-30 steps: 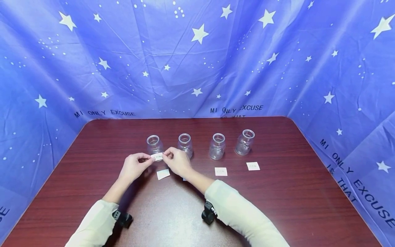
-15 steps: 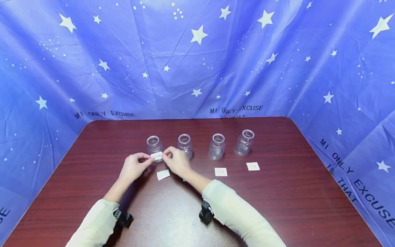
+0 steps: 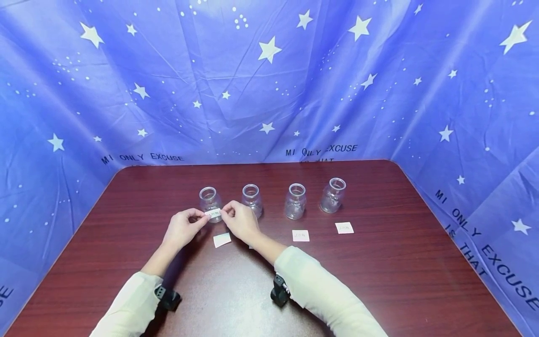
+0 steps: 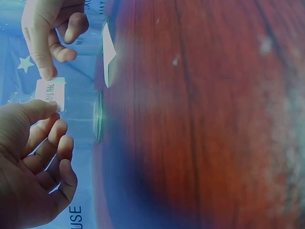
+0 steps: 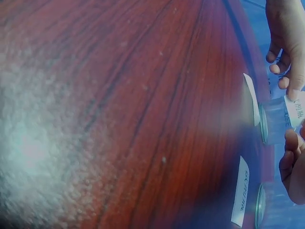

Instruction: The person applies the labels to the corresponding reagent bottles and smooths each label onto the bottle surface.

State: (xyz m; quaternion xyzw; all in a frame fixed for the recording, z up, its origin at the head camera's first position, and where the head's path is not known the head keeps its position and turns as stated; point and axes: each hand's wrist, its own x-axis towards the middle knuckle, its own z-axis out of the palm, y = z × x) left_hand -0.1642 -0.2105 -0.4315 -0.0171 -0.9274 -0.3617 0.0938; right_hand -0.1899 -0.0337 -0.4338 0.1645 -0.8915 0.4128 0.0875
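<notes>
A small white label [image 3: 214, 213] with dark characters lies across the front of the leftmost glass jar [image 3: 208, 198], which stands upright and uncapped. My left hand [image 3: 183, 228] pinches the label's left end between thumb and index finger. At its other end, my right hand [image 3: 242, 220] pinches with the fingertips, overlapping the second jar [image 3: 251, 193] in the head view. In the left wrist view, the label [image 4: 56, 94] is stretched between both hands, in front of the jar. A blank, slightly bent slip of paper [image 3: 222, 239] lies on the table below it.
Two more uncapped glass jars, a third jar [image 3: 295, 206] and a fourth jar [image 3: 332, 199], stand to the right. Before them lie a label [image 3: 301, 235] and another label [image 3: 344, 228]. A further paper peeks out beneath my right wrist. Blue star-printed curtain [image 3: 269, 93] encloses the table [image 3: 379, 271].
The head view has shifted slightly. Both hands keep pinching the label at the leftmost jar, with only tiny movement; the jars and papers stay where they were.
</notes>
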